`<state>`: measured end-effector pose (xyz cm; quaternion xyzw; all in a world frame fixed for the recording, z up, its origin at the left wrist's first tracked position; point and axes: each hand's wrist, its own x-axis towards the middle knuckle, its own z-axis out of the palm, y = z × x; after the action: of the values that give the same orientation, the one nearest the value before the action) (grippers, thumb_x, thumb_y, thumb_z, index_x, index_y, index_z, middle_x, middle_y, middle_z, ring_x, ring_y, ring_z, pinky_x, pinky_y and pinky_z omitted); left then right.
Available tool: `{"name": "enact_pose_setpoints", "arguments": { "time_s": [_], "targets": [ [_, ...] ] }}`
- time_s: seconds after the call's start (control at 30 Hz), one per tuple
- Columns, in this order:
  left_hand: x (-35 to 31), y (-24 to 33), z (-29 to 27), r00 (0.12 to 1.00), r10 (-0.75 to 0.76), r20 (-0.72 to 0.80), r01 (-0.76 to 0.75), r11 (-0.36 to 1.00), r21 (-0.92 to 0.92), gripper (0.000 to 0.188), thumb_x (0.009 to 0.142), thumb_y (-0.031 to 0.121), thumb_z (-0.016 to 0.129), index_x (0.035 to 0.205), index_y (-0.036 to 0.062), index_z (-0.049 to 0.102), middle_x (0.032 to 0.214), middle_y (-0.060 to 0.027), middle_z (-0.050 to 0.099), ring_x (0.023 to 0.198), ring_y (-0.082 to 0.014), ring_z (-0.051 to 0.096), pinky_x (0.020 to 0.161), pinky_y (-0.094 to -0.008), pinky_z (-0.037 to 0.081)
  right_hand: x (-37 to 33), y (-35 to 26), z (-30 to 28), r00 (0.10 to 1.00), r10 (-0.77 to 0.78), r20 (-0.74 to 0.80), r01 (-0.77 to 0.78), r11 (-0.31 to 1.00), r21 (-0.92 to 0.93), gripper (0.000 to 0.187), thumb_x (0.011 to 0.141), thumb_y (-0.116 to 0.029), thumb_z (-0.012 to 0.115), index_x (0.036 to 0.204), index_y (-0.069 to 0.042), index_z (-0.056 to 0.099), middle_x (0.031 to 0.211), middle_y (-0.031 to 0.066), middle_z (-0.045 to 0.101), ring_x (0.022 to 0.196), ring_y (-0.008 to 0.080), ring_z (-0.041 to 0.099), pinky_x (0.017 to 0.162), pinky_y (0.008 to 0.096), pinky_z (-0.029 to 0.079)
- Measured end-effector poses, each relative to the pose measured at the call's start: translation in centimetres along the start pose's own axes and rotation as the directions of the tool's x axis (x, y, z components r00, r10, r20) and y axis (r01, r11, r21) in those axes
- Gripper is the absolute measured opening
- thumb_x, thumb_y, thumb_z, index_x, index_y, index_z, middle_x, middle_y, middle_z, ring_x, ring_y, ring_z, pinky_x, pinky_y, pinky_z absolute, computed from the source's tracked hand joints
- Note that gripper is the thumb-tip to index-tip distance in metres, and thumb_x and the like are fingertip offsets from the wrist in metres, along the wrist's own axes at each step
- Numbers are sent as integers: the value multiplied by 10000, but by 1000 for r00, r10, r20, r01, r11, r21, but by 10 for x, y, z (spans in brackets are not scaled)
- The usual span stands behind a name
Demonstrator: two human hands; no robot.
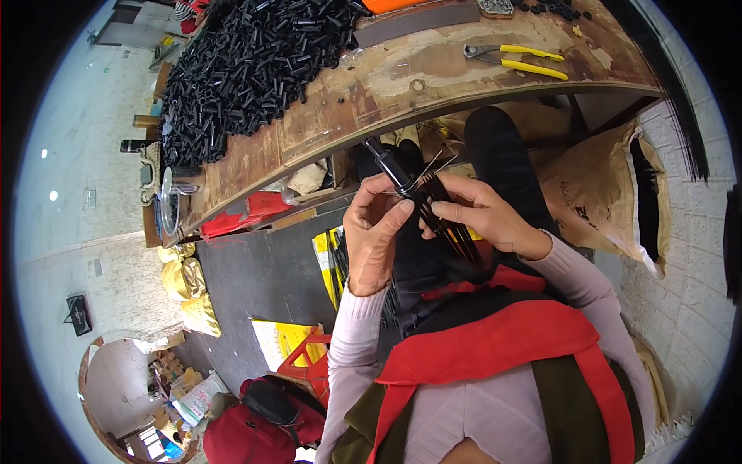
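Above my lap, my left hand (372,232) pinches the lower end of a glossy black tubular piece (389,166), its thumb and fingers closed there. The tube points up and to the left, toward the bench edge. Close beside it, my right hand (485,213) is closed on a bundle of thin dark rods (454,238) that fan downward. Fine wire-like strands (440,158) stick up between the two hands. The fingers partly hide where the tube and the rods meet, so I cannot tell whether they are joined.
On the wooden bench (433,69) lie a large heap of black tubes (239,69) and yellow-handled cutting pliers (522,60). A brown paper sack (591,189) stands open at the right. Behind my left arm are a red stool (309,359) and a person in red (247,433).
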<state>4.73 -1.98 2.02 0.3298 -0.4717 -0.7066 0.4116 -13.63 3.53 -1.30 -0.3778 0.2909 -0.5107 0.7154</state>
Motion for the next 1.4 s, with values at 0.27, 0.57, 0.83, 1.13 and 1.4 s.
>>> {"name": "enact_pose_setpoints", "arguments": {
  "time_s": [0.27,0.57,0.83,1.13,1.4],
  "targets": [
    [4,0,-8,997,-35,68,41,994,-97,358,854,12,712,1183,-22,576,1080,-116,659,937,-183,645,807,-323,536,-2,8,15,985,-132,-110,137,990,34,220,975,-73,582,1174,7,534,976,66,649,904,134,646,839,274,510],
    [9,5,-1,987,-156,44,159,984,-78,361,905,5,633,1249,15,523,1028,-115,657,814,-191,657,708,-332,574,7,8,3,987,-85,-137,97,992,81,165,931,1,609,1091,4,564,968,67,674,889,116,646,826,249,497],
    [22,6,-8,976,-174,131,179,983,-27,477,928,47,623,1375,57,456,1255,-59,568,1114,-199,598,856,-360,558,19,11,-11,993,-4,-119,28,979,200,122,909,-1,644,1023,-7,601,936,51,678,881,92,635,800,222,486],
    [31,-2,-14,984,-169,60,170,985,-15,512,940,93,619,1413,68,424,1275,-52,549,1063,-163,592,872,-312,525,24,12,-16,983,19,-181,17,981,193,89,899,-3,657,979,-11,619,922,39,681,840,78,627,790,216,486],
    [35,3,-19,966,-199,167,213,975,-70,506,854,55,730,1289,-9,480,1067,-89,619,921,-181,649,799,-314,569,30,15,-23,992,88,-91,-52,939,339,115,893,19,653,1005,11,630,944,98,697,881,132,672,825,240,517]
  ]
}}
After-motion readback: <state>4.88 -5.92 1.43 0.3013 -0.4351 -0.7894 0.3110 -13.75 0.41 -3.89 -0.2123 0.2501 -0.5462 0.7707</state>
